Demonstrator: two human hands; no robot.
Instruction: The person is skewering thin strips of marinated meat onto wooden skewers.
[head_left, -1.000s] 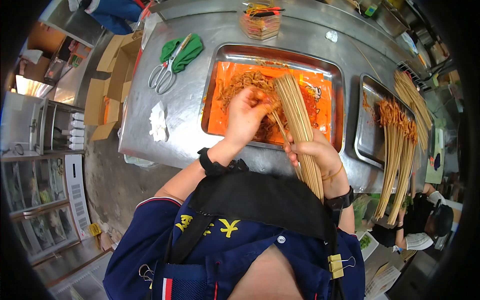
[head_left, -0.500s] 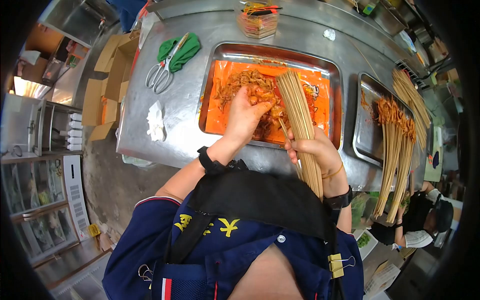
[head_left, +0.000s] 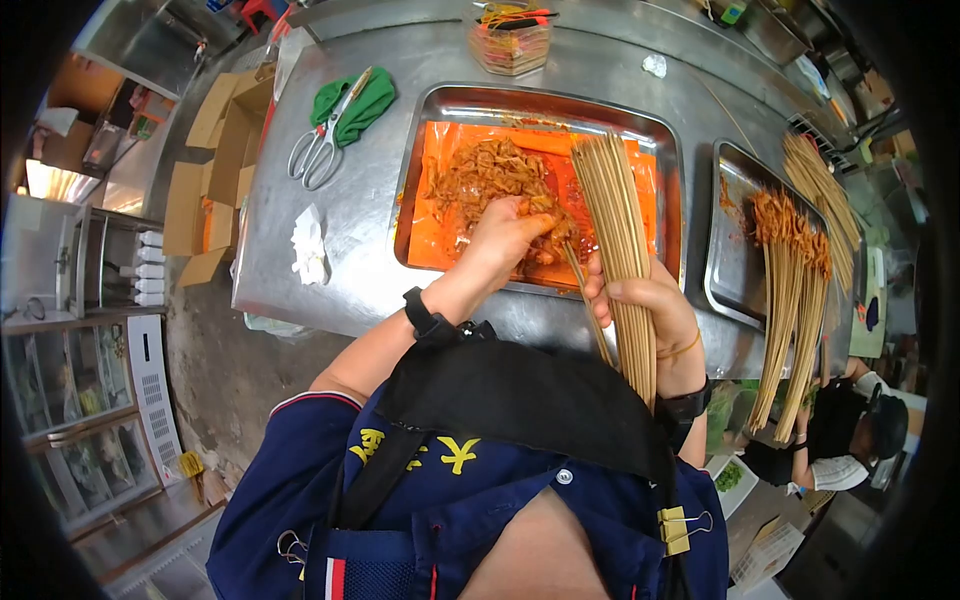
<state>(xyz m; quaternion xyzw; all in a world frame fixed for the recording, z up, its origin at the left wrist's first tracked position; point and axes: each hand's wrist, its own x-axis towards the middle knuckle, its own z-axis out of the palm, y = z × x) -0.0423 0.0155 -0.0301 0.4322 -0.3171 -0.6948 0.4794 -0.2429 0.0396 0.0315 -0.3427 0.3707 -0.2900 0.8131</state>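
In the head view my right hand (head_left: 658, 312) is wrapped around a thick bundle of bamboo skewers (head_left: 613, 210), tilted over the tray's near right part. A single skewer (head_left: 580, 275) slants out beside the bundle, its upper end by my left fingers. My left hand (head_left: 500, 240) is closed on a piece of red-sauced meat (head_left: 541, 222), low over the tray. Its fingertips are partly hidden. A heap of sauced meat strips (head_left: 490, 165) lies on an orange plastic sheet (head_left: 427, 240) inside the steel tray (head_left: 683, 190).
To the right, a second tray (head_left: 712, 235) bears loaded skewers (head_left: 790, 290), with loose skewers (head_left: 825, 185) beyond. Scissors (head_left: 318, 155) on a green cloth (head_left: 370, 105), crumpled tissue (head_left: 309, 245) and a clear tub (head_left: 512, 45) are on the table. A co-worker (head_left: 840, 430) is at lower right.
My left hand has turned and drawn its fingers together around the meat near the single skewer's end. My right hand and the bundle have shifted slightly right.
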